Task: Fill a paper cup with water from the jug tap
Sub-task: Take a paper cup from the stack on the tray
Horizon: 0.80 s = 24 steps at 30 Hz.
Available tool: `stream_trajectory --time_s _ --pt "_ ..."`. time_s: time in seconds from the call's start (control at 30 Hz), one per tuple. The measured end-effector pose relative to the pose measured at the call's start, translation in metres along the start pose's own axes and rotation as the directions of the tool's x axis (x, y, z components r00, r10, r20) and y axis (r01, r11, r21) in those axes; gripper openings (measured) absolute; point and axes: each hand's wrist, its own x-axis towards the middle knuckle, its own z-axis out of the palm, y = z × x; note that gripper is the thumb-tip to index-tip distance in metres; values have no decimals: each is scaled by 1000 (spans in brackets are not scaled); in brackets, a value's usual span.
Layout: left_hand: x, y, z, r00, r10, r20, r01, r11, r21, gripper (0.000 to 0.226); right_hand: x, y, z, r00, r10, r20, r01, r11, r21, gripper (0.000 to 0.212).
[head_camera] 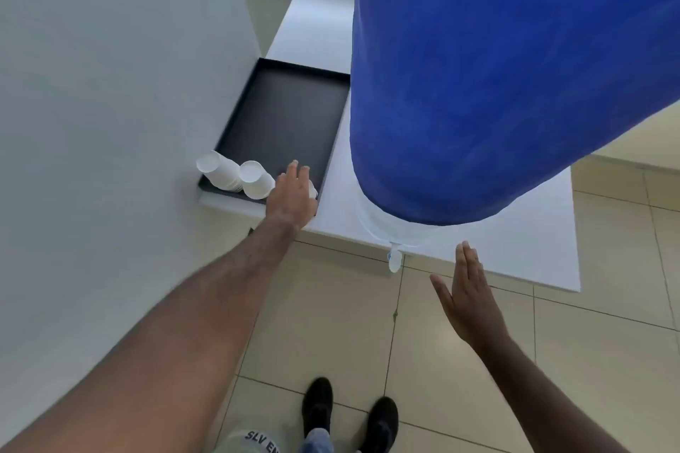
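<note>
Head view: one wide-angle look down at both hands.
Jug: a large blue jug (496, 85) is seen at upper right, standing on the white counter (515, 250).
Tap: a small white tap (393, 261) is set at the jug's base, over the counter edge.
Paper cups: upturned white cups (235, 175) are stacked in the near corner of a black tray (283, 114), centre left.
Left hand (292, 197): laid over a paper cup (312, 189), mostly hidden; whether the grip is closed cannot be told.
Right hand (469, 294): held flat below the tap, grip spread, nothing held.
Floor: beige tiles (552, 360) and black shoes (349, 412) are seen at the bottom.
</note>
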Motion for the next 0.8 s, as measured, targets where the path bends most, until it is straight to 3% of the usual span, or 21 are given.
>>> stream_trajectory --time_s 0.23,0.37,0.5,0.57,0.63,0.73,0.8 --pt "4 -9 11 1000 21 14 -21 1000 9 49 4 -2 15 1000 5 13 -5 1000 11 83" --pt "-5 -15 11 989 16 -145 -38 987 -153 54 -1 -1 21 1000 2 -2 -2 999 41 82" --pt "-34 -19 9 922 -29 -385 -138 907 -398 54 -8 1 30 997 4 -71 -2 999 34 79" --pt "-46 -15 9 910 -120 -397 -145 804 -576 53 -10 1 35 995 72 -67 -67 995 71 71" --pt "-61 -8 12 917 -238 -321 -85 669 -739 53 -11 -4 40 990 136 -40 -129 982 139 52" --pt "-89 3 26 936 -330 -120 6 359 -933 53 -19 -13 49 992 128 -21 -117 951 285 19" --pt "-102 8 38 935 -354 -7 52 158 -986 50 -21 -21 51 995 96 15 -94 915 393 11"
